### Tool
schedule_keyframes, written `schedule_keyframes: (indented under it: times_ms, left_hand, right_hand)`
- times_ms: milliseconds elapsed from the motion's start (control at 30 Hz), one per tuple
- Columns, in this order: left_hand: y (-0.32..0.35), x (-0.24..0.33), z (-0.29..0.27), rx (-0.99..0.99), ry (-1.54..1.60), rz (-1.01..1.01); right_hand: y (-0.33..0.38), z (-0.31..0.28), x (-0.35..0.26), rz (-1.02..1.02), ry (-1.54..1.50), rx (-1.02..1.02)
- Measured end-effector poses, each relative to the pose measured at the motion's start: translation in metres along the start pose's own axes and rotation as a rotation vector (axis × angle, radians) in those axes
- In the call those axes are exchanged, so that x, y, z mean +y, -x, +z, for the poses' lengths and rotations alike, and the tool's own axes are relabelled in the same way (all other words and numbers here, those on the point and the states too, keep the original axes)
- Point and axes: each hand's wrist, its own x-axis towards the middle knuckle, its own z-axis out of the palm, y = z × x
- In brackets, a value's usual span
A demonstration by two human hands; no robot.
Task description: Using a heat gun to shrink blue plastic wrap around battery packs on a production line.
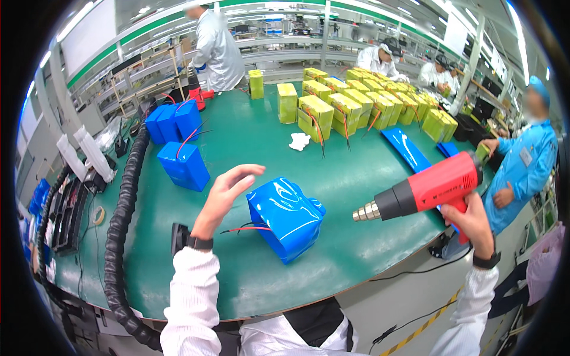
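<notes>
My right hand grips the handle of a red heat gun, its metal nozzle pointing left over the table edge side. In front of me a battery pack in loose, glossy blue shrink wrap lies on the green table, with red and black wires coming out of its left side. The nozzle is apart from the pack, to its right. Just left of the pack, my left hand hovers with fingers stretched out and holds nothing. Further left stands another blue-wrapped pack with a red wire on top.
Several yellow-green packs with wires stand in rows at the back. Blue packs and a second red heat gun are at the far left. A black corrugated hose runs along the left. A person in blue stands at the right.
</notes>
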Motion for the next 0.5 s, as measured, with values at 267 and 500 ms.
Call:
schedule_keyframes:
  times_ms: [267,500]
  left_hand:
    - [-0.012,-0.052,0.008,-0.287,0.446,-0.353]
    - [-0.013,-0.044,0.019,-0.351,0.763,-0.36]
  right_hand:
    - [0.055,0.001,0.042,-0.029,-0.076,0.14]
    - [0.09,0.023,0.07,0.051,-0.218,0.276]
